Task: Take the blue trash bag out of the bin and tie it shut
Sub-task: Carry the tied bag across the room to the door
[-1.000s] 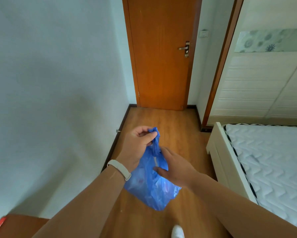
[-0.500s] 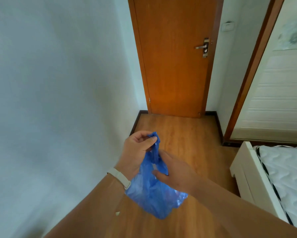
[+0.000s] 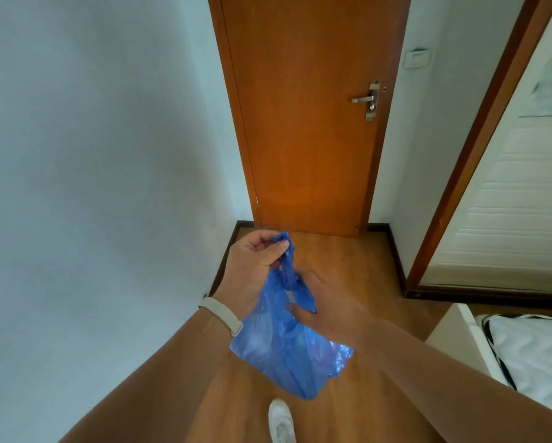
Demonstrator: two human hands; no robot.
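The blue trash bag [image 3: 287,356] hangs in the air above the wooden floor, its top gathered into a twisted neck. My left hand [image 3: 252,270] pinches the upper end of that neck between thumb and fingers; a pale band sits on that wrist. My right hand [image 3: 329,308] is just right of the neck, its fingers closed on a loose blue flap of the bag. No bin is in view.
A shut orange wooden door [image 3: 306,123] with a metal handle stands ahead. A pale wall [image 3: 92,187] runs along the left. A white bed frame with a mattress [image 3: 523,350] is at the lower right. My white shoe [image 3: 281,422] shows on the floor below the bag.
The view has swung left and closer to the door; the bed has slid toward the right edge. My right hand's fingers have shifted onto a flap of the bag beside the neck.
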